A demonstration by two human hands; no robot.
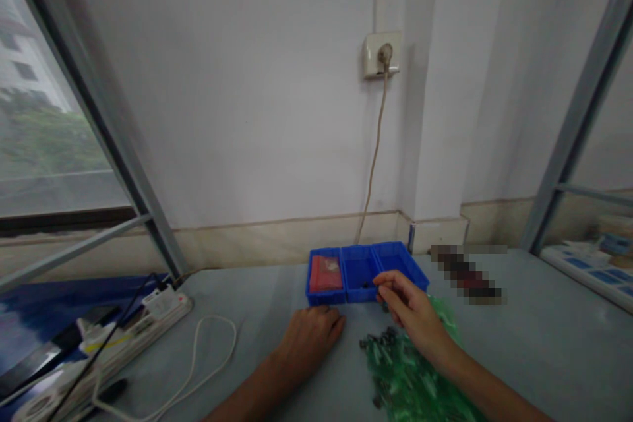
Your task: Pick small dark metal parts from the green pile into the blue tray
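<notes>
My right hand (410, 306) is over the front edge of a blue three-compartment tray (349, 300), with thumb and fingers pinched together. A small dark part (384, 306) shows at its fingertips, too small to name further. Below that hand lies a green plastic bag (405, 376), with several small dark metal pieces (383, 337) at its open end. My left hand (311, 336) rests on the table just in front of the tray, fingers curled in and nothing seen in them. The tray's left compartment holds a red packet (326, 273); the middle one has a small dark piece (364, 285).
On the left, a white power strip (163, 316) and a looped white cable (198, 369) lie on the grey table (257, 283). A plugged cord (376, 151) runs down the wall behind the tray. Grey metal posts (578, 105) stand at both sides.
</notes>
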